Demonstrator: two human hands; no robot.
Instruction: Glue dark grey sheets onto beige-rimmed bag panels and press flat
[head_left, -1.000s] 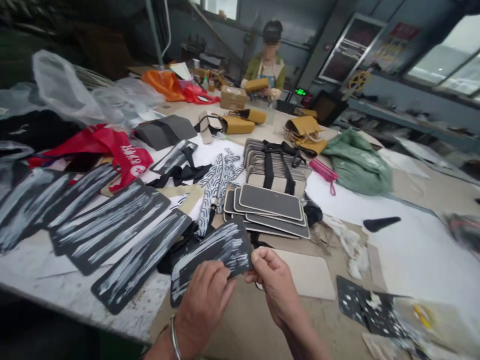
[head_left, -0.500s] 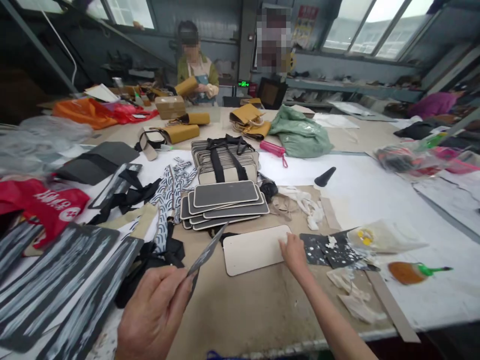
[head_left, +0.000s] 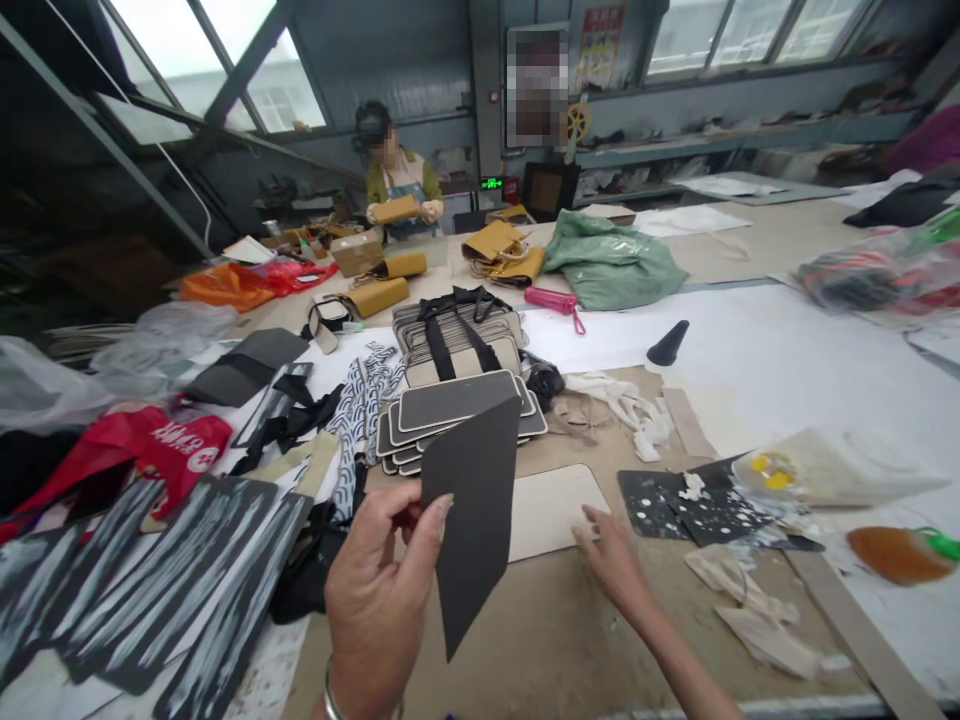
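My left hand (head_left: 390,585) pinches a thin dark grey panel (head_left: 474,510) between thumb and fingers, tilted up above the table. Beneath and to its right lies a flat cream panel with rounded corners (head_left: 555,510), its left part hidden behind the grey one. At the right end of this cream panel is my right hand (head_left: 607,550), fingers apart, their tips at its edge. Just behind, a stack of grey panels with pale rims (head_left: 457,400) lies loosely piled.
Grey panels streaked with white (head_left: 180,570) spread out at the left. Glue-spotted black pieces (head_left: 697,505), a plastic bag with yellow bits (head_left: 795,470) and an amber bottle (head_left: 892,555) lie at the right. Another person (head_left: 405,185) holds a tan piece across the table.
My left hand has moved right and turned the grey panel so its broad dark face shows. My right hand's fingers have spread at the cream panel's edge. The view has shifted.
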